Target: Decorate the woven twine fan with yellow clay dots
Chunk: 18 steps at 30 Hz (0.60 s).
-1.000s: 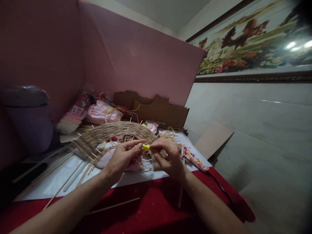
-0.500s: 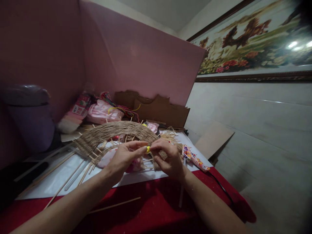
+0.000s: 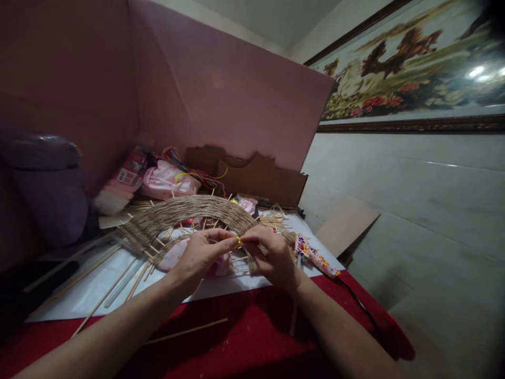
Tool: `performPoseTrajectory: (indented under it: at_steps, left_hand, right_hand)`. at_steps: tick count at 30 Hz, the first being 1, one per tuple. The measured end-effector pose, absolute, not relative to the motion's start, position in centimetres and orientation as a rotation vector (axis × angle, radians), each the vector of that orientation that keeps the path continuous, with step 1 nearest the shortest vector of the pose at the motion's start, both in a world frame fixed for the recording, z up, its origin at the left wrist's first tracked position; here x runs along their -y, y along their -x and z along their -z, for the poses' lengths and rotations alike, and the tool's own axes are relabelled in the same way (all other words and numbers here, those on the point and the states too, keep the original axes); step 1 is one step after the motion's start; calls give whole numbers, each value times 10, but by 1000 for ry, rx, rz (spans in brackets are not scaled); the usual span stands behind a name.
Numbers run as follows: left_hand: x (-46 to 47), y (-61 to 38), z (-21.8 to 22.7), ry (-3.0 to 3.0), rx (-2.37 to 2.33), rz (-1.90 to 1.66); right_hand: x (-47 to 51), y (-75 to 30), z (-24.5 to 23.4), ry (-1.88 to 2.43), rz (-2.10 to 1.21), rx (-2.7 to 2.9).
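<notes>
A curved arch woven from tan jute twine over thin wooden sticks lies on white paper. My left hand and my right hand meet just in front of the arch's right end. Both pinch a small yellow piece between their fingertips; only a sliver of it shows. The other fingers of both hands are curled in. A pink cloth bundle lies under the arch, partly hidden by my left hand.
Loose wooden sticks lie on the red tablecloth and paper. A floral-patterned tool rests at the right. Brown cardboard, pink bags and coloured cords sit against the pink partition. A purple bin stands at the left.
My fingertips have closed tighter together, so the yellow piece is now mostly hidden between them. Both hands stay in nearly the same place.
</notes>
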State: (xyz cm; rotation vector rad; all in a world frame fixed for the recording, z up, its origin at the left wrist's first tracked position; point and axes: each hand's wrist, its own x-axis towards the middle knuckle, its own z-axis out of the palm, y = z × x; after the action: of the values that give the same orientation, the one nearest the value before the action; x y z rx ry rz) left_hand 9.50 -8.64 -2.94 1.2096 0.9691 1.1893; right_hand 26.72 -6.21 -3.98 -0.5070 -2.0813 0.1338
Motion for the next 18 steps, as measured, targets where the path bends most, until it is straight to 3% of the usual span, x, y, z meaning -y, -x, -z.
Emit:
performPoseTrajectory:
  at_steps: [18]
  left_hand:
    - [84,-97,31,-1355,-956,-1284]
  right_hand:
    - [66,-264,36,613,-97,2140]
